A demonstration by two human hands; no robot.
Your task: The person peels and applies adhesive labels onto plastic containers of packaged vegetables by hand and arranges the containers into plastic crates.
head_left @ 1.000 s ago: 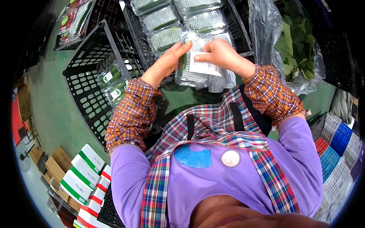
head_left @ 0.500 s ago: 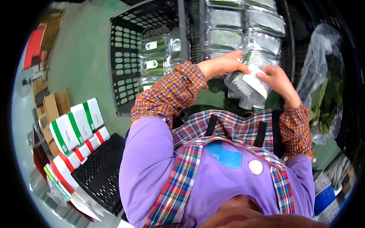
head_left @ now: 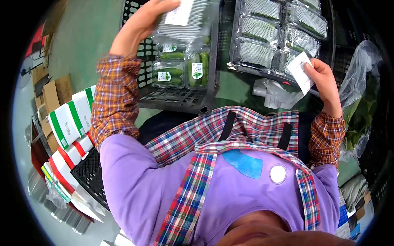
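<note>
My left hand (head_left: 141, 25) grips a clear plastic pack (head_left: 191, 26) lined with white foam net, a white label on its upper face. The pack is blurred and hangs over the left black crate (head_left: 180, 100). In that crate lie labelled packs of green cucumbers (head_left: 170, 74). My right hand (head_left: 322, 78) pinches a white label sheet (head_left: 300, 73) between thumb and fingers. It is beside the right black crate (head_left: 234, 53), where net-covered packs (head_left: 260, 29) sit in two columns. A clear roll-like plastic piece (head_left: 276, 97) is just below the sheet.
A plastic bag with green leaves (head_left: 359, 123) stands at the right. White boxes with green bands (head_left: 67, 123), boxes with red bands (head_left: 61, 174) and a black basket (head_left: 88, 174) are at the left. Cardboard boxes (head_left: 51, 100) stand behind them.
My left hand has carried the pack from the right crate leftward over the left crate. My right hand has parted from it, holding the label sheet. The view has shifted too.
</note>
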